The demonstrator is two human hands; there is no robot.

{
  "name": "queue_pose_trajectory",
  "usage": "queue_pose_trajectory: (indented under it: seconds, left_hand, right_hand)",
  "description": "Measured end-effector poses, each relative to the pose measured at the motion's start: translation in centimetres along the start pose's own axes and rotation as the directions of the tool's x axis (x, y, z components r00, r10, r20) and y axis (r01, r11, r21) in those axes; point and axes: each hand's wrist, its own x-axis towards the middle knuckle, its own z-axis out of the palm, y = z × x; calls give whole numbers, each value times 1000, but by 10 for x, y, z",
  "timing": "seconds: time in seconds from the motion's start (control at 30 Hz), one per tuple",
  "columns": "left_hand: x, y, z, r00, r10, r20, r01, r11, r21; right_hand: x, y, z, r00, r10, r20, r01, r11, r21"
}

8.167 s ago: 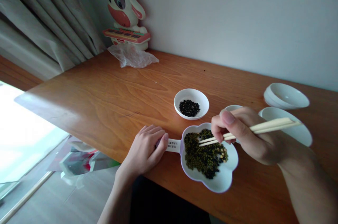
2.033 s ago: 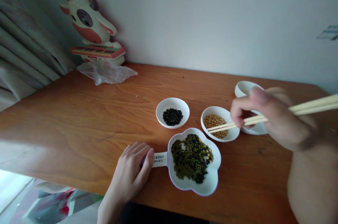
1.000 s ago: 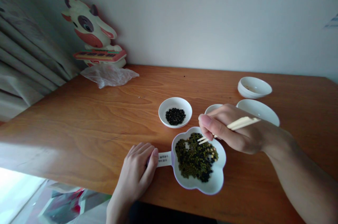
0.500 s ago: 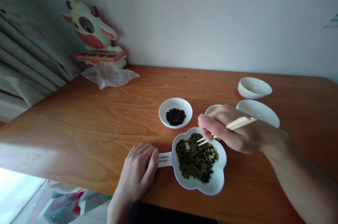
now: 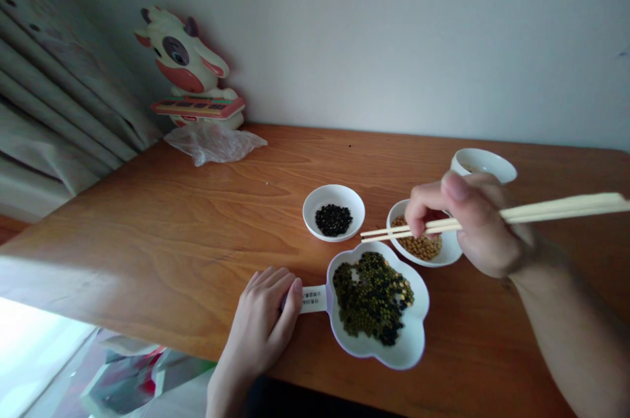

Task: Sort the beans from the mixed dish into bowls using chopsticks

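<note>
My left hand [image 5: 268,310] is closed around the handle of a flower-shaped white bowl [image 5: 414,342] with a lilac rim. Mixed green and black beans [image 5: 371,296] lie in it, with a few yellow ones. My right hand [image 5: 472,221] grips a pair of pale chopsticks [image 5: 438,226], raised above the bowl's far edge with the tips pointing left. Whether the tips hold a bean is too small to tell. Under the right hand, partly covered, stands a white bowl [image 5: 450,250] of yellow beans. A small white bowl [image 5: 310,213] holding black beans is left of the chopstick tips.
Another white bowl [image 5: 497,168] stands at the back right, partly behind my right hand. A cow-shaped toy keyboard [image 5: 197,106] leans at the wall, with a crumpled plastic bag [image 5: 216,146] before it. The wooden table [image 5: 207,228] ends near my left forearm.
My right hand has lifted the chopsticks out of the beans in the flower-shaped bowl and moved them up and right. My left hand stays on the handle. The view has shifted slightly.
</note>
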Motion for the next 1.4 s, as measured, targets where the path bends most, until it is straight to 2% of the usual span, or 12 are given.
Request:
queue_pose_trajectory:
  seconds: [0.1, 0.23, 0.3, 0.4, 0.5, 0.6, 0.87, 1.2, 1.4]
  left_hand:
    - [0, -1, 1, 1000, 1, 4, -1, 1000, -3]
    - [1, -1, 1, 1000, -2, 5, 2, 1000, -3]
    - [1, 0, 1, 1000, -6, 4, 6, 1000, -4]
    - [1, 2, 0, 1000, -10, 4, 10, 1000, -6]
    - [1, 3, -1, 1000, -16, 3, 16, 1000, -11]
    - [1, 6, -1, 1000, -18, -9, 18, 1000, -15]
    - [2, 6, -1, 1000, -14, -11, 13, 1000, -5]
    - [2, 6, -1, 1000, -2, 6, 2, 1000, 9]
    - [2, 7, -2, 1000, 1, 4, -1, 1000, 6]
  right_hand:
    - [3, 8, 6, 989, -25, -146, 32, 999, 42]
    - [4, 10, 8, 981, -12, -196, 24, 998, 60]
    - [2, 8, 4, 988, -9, -153, 17, 999, 49]
    - [-1, 3, 0, 999, 5, 33, -7, 997, 78]
    - [-2, -4, 7, 979, 10, 204, -29, 995, 93]
    - [-1, -8, 18, 961, 15, 275, -15, 1000, -1]
    - [0, -2, 34, 948, 56, 314, -29, 995, -91]
    - [3, 4, 39, 937, 98, 336, -75, 994, -81]
    - [3, 3, 39, 946, 57, 320, -43, 998, -50]
